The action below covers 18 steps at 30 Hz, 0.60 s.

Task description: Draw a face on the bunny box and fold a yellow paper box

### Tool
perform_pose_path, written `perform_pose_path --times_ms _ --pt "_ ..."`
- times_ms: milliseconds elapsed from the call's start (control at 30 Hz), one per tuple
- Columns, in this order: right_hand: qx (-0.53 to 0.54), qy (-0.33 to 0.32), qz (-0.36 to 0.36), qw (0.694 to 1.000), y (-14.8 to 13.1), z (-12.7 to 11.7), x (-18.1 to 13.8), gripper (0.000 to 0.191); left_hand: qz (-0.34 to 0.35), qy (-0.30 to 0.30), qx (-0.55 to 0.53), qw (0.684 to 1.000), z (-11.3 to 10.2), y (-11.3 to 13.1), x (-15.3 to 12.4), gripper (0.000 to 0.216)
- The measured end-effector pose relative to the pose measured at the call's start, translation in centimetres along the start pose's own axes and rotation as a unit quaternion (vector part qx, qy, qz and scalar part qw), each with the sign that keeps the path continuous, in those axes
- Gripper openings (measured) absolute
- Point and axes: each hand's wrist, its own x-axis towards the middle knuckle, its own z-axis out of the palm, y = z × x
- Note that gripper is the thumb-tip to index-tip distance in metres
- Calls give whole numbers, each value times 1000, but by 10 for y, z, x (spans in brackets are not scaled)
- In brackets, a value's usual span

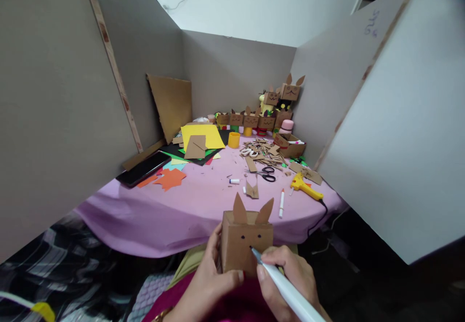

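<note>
Wrapped around the left side of a small cardboard box (232, 252) is my left hand (214, 276), its thumb along the lower front. The box has two pointed cardboard ears on top and two dark dots like eyes on its front. My right hand (286, 276) grips a white marker (290, 290), whose dark tip touches the front of the box just below the dots. The box is held over my lap, at the near edge of the pink-covered table (203, 201).
Black-handled scissors (267, 173), a yellow glue gun (305, 186), an orange-tipped marker (282, 203) and cardboard scraps (267, 150) lie on the table. Several animal-faced boxes (250, 120) stand at the back. A phone (143, 169) and coloured paper (203, 133) are at left. Grey panels (236, 65) enclose the table.
</note>
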Motion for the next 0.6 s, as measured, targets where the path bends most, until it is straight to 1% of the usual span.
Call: perform_pose_path --times_ms 167,433,600 --pt "1 11 -7 1000 -1 1 1 5 -2 -3 -10 1000 1 1 -2 86" --pt "6 7 -3 1000 0 1 0 3 0 -7 5 1000 2 3 -1 86" --pt "-10 1 -6 1000 1 0 -1 3 6 9 3 1000 3 4 -2 87"
